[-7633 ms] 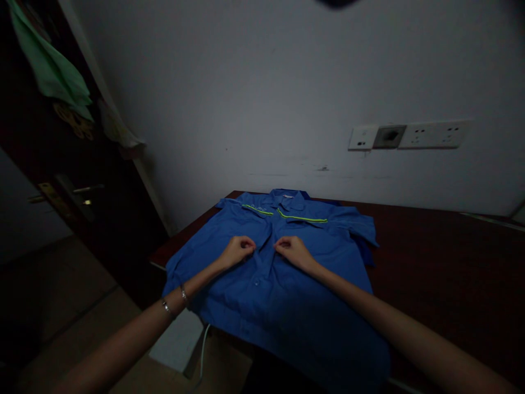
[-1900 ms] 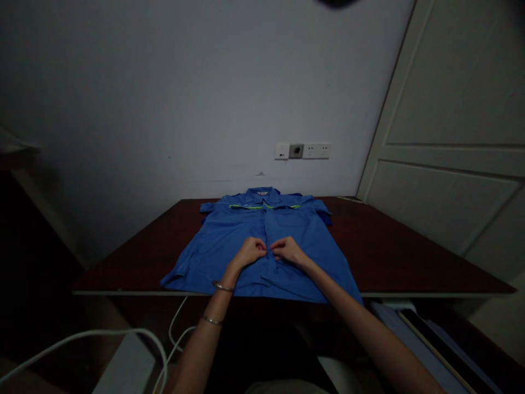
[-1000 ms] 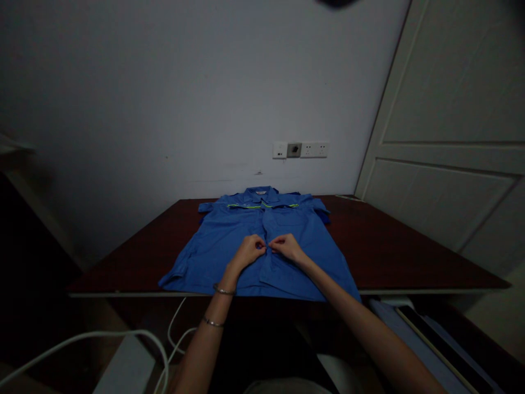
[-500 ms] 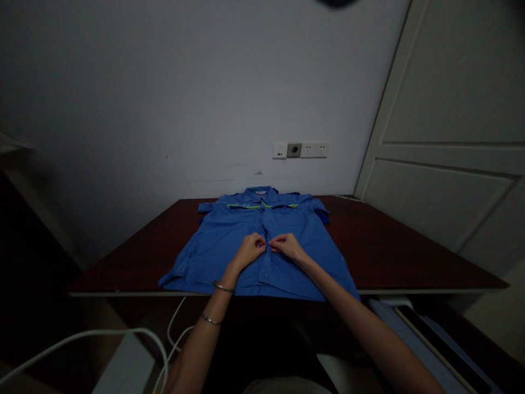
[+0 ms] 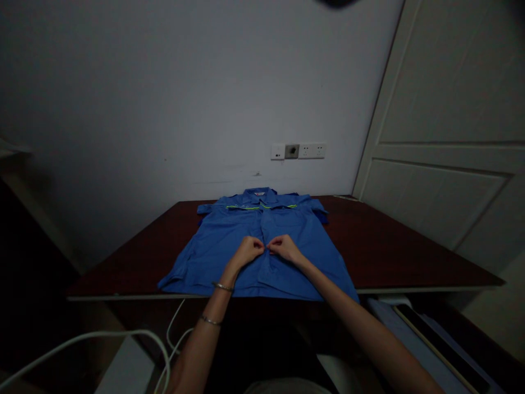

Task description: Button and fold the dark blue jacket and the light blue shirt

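Observation:
A blue short-sleeved work shirt (image 5: 229,235) lies spread front side up, its collar toward the wall and its hem at the table's near edge. Yellow-green piping crosses its chest. My left hand (image 5: 249,250) pinches the front placket from the left, fingertips closed on the cloth. From the right, my right hand (image 5: 284,248) pinches the same placket, its fingertips almost meeting the left ones. Any button between the fingertips is too small to make out. Darker blue cloth (image 5: 322,216) peeks out beneath the shirt's sleeves.
The shirt rests on a dark red-brown table (image 5: 394,246) against a wall. Wall sockets (image 5: 311,151) sit above its back edge, and a pale door (image 5: 443,180) stands at right. White cables (image 5: 123,332) loop below the table at left. An open drawer-like space (image 5: 426,339) is at lower right.
Both hands stay at the placket with fingers pinched and have shifted only slightly. The gap in the shirt front above them looks narrower. The view has moved a little.

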Tool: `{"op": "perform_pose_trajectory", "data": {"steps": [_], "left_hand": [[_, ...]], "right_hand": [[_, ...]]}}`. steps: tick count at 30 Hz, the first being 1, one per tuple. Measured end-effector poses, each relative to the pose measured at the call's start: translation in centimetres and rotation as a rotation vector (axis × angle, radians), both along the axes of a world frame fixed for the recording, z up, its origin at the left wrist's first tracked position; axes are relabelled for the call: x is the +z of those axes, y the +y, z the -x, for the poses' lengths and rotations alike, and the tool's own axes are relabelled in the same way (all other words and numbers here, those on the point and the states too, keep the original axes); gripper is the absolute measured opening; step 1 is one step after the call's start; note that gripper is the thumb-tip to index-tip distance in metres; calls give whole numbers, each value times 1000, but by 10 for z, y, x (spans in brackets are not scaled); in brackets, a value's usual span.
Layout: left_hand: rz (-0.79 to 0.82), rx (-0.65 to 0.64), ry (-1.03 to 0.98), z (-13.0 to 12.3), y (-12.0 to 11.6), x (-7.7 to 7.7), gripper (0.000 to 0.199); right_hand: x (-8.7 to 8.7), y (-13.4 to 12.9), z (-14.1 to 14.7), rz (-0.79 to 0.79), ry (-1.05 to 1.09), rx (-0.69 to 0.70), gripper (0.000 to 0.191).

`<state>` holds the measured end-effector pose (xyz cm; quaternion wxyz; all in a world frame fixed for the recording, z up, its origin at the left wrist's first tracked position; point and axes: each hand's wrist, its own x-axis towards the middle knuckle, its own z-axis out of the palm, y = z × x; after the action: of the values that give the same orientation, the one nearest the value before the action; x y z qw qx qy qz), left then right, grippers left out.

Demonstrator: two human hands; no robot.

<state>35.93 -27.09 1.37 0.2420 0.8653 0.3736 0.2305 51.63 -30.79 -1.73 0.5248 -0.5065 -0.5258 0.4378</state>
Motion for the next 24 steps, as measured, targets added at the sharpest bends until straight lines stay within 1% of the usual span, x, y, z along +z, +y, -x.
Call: {"op": "perform_pose_trajectory", "data": {"steps": [3, 5, 12, 15, 20, 22, 24], "left_hand": [[-73, 9, 36, -3, -4, 3, 22], [-112, 19, 28, -4, -6, 5, 20], [-148, 40, -89, -3, -7, 6, 13], [-128, 38, -148, -3, -8, 7, 12], [-63, 40, -240, 0, -6, 9, 11], [-5, 84, -300, 2, -3, 11, 10], [89, 152, -353, 5, 0, 13, 12]], "right_hand": [[0, 0, 0, -10, -36, -24, 8], [2, 0, 1, 7, -17, -30, 8], [6, 1, 1, 95, 192, -44, 10], [6, 1, 1, 120, 256, -55, 10], [7, 0, 1, 113, 342, -51, 10], [8, 0, 0, 115, 379, -68, 11], [9, 0, -1, 117, 385, -89, 11]]}}
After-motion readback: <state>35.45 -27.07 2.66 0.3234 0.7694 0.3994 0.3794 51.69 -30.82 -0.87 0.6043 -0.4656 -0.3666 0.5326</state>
